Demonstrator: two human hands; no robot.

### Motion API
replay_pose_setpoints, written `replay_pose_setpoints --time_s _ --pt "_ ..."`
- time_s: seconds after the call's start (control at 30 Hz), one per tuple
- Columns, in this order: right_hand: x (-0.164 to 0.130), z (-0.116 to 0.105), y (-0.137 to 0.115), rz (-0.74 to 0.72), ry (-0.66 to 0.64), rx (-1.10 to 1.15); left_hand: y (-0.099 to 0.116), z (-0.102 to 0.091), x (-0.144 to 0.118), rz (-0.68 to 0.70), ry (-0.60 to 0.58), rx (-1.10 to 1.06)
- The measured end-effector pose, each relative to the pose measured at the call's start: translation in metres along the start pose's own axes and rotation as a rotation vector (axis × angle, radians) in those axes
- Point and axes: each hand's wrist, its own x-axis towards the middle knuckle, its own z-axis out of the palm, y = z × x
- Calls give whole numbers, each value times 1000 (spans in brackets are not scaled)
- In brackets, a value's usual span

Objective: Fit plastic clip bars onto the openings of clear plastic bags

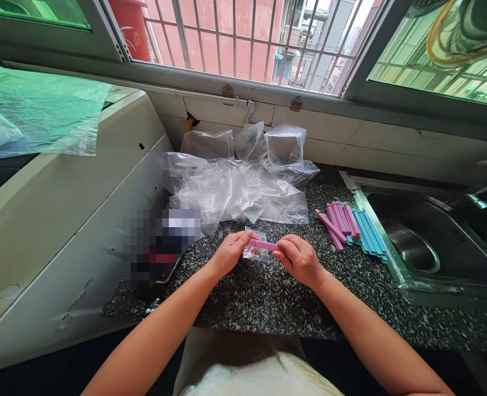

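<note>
Left of the metal sink [416, 220] set in speckled bench [235, 302], slim pink plastic strip [265, 245] is pinched by left hand [231, 253] and right hand [303, 261], fingers curled closed; forearms [177, 319] angled inward.

A dark speckled countertop [247, 300] meets a pale tiled wall [326, 129], along which runs a thin white pipe [210, 99]. Right: metal sink [412, 212]. Left: beige unit [120, 124], partly covered by a translucent greenish sheet [49, 104]. Above: grey window frame [54, 47]; a red container [130, 27] at the opening's left; metal bars [252, 41] before a pink exterior wall [227, 55].
</note>
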Motion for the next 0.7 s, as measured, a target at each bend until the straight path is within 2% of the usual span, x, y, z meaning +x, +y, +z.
replay_pose_setpoints --time_s 0.17,0.4,0.7 --pt "-1 2 -2 22 -23 24 -1 3 1 -15 -34 19" --pt "-4 3 -6 18 -60 40 -7 7 4 43 -41 122" --pt "-4 0 -10 -37 52 -3 -5 9 -1 94 -72 211"
